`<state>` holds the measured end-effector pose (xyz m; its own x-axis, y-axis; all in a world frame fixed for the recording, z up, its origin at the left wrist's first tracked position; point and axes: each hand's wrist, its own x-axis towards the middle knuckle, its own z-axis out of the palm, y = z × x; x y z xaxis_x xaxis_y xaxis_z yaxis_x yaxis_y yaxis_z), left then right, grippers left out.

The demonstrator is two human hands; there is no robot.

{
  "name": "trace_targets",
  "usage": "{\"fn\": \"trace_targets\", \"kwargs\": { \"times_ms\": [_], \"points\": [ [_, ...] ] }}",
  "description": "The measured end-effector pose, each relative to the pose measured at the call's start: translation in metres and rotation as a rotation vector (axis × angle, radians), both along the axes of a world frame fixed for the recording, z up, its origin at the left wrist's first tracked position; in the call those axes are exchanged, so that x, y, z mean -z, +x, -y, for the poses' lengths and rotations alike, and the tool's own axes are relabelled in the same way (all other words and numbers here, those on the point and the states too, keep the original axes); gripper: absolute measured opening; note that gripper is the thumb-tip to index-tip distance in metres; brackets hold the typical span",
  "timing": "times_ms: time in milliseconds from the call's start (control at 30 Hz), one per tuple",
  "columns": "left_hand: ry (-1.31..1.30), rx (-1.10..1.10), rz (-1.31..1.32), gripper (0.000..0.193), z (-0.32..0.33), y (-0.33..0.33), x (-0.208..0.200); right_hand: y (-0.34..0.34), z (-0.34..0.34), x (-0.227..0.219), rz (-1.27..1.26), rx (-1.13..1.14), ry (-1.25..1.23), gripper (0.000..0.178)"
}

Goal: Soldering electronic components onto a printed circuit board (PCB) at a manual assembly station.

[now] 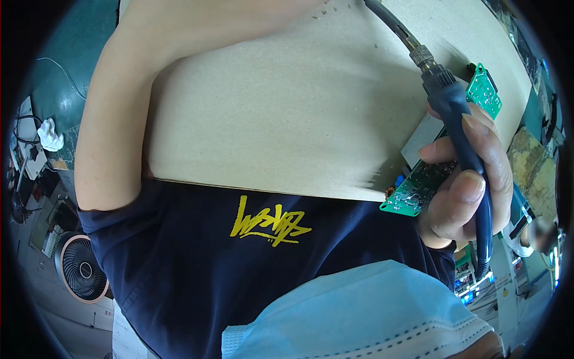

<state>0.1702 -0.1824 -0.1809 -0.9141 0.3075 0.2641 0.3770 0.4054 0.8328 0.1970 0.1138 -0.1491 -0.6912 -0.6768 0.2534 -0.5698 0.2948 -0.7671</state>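
My right hand (472,179) is closed around the dark blue handle of a soldering iron (445,99). The iron slants up and left, and its tip end runs to the top edge of the picture. Behind my fingers is a green circuit board (412,194) with solder joints and a copper coil at its near end. More green board (483,93) shows beyond my hand; I cannot tell whether both parts are one piece. A pale grey block (421,140) sits beside the board. My left arm bends in from the left, and its hand (281,12) is blurred and cut off above, fingers hidden.
Beneath my hands lies a beige board-like work surface (269,119), its near edge against my dark shirt. Small dark crumbs lie near the top. A round fan (85,270) stands at lower left, and a crumpled white cloth (50,135) lies on a green surface at far left.
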Motion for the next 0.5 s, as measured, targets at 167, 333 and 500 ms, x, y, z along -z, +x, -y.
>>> {"fn": "trace_targets", "kwargs": {
  "times_ms": [167,333,500],
  "points": [
    [-0.108,0.002,0.083,0.007,0.0011,0.001,-0.0017,0.0028,-0.0001,-0.001,0.081,0.06,-0.014,0.054],
    [-0.118,-0.008,-0.034,0.007,-0.0005,0.0008,0.0004,0.002,-0.0013,-0.0019,0.103,0.055,0.0,0.055],
    [-0.054,0.028,-0.04,0.007,0.0023,-0.0002,-0.0002,0.0012,-0.002,-0.0024,0.095,0.051,0.0,0.054]
  ]
}}
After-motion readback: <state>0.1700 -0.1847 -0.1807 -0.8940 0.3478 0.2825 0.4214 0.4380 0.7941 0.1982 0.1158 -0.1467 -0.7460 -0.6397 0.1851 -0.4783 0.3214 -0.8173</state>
